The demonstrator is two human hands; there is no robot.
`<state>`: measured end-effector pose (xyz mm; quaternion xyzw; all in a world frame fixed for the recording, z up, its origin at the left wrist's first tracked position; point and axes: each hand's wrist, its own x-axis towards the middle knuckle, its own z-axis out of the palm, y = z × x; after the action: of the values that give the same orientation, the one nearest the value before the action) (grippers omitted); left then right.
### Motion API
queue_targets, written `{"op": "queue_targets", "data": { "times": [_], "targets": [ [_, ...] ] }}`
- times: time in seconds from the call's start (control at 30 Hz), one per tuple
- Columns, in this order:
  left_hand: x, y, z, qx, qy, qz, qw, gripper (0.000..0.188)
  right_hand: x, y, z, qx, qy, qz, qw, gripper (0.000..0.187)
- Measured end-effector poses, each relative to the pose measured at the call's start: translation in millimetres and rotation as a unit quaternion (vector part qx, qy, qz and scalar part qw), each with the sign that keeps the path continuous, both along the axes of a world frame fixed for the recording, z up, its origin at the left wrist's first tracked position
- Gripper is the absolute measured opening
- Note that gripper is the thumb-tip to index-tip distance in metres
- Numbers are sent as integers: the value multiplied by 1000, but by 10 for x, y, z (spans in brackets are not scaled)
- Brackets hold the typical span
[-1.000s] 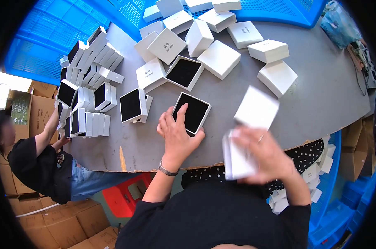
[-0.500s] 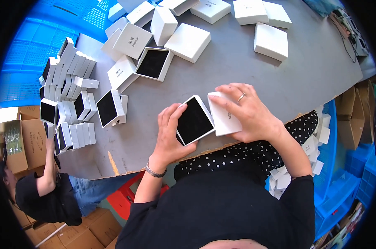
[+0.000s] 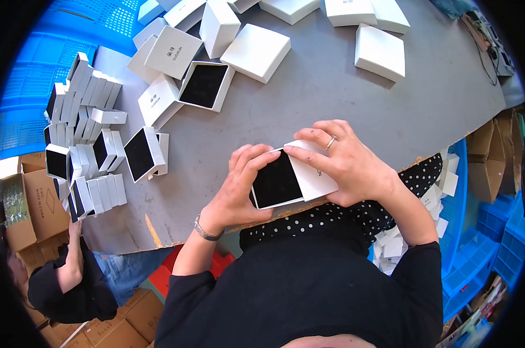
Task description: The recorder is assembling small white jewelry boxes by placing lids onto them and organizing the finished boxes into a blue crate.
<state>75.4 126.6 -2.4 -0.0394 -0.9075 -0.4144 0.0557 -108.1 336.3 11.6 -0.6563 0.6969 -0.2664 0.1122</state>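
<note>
Near the table's front edge, my left hand (image 3: 232,188) grips a small white box base (image 3: 277,181) with a black insert inside, thumb below and fingers over its far rim. A white box lid (image 3: 310,171) with dark print is in my right hand (image 3: 358,168), which wears a ring. The lid's left edge meets or overlaps the right side of the base, and much of the black insert shows. My right palm and fingers hide the lid's right part.
Loose white boxes (image 3: 256,52) lie across the table's far side. Open bases with black inserts (image 3: 143,153) stand stacked at the left, where another person's hand (image 3: 75,228) reaches up. Blue crates (image 3: 471,261) and cartons (image 3: 487,159) flank the table (image 3: 436,98).
The lid and base have come together, the lid now against or over the base's right side. The base has turned flatter and straighter. Other boxes have shifted slightly left and up in view.
</note>
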Motion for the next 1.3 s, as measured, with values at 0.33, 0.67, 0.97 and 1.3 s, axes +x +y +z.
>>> {"op": "queue_targets", "data": {
  "times": [0.33,0.67,0.97,1.3],
  "targets": [
    [-142,328,-135,147,45,-9,988,124,354,-223,-119,-62,-41,-58,996,92],
    [319,-320,110,-263,116,318,904,81,209,734,496,165,71,-243,953,71],
    [507,-819,60,-393,41,513,762,68,-509,-762,189,-70,130,-178,973,74],
    [-294,-742,-56,-280,44,246,927,69,-299,-587,-57,-27,165,-188,968,71]
  ]
}}
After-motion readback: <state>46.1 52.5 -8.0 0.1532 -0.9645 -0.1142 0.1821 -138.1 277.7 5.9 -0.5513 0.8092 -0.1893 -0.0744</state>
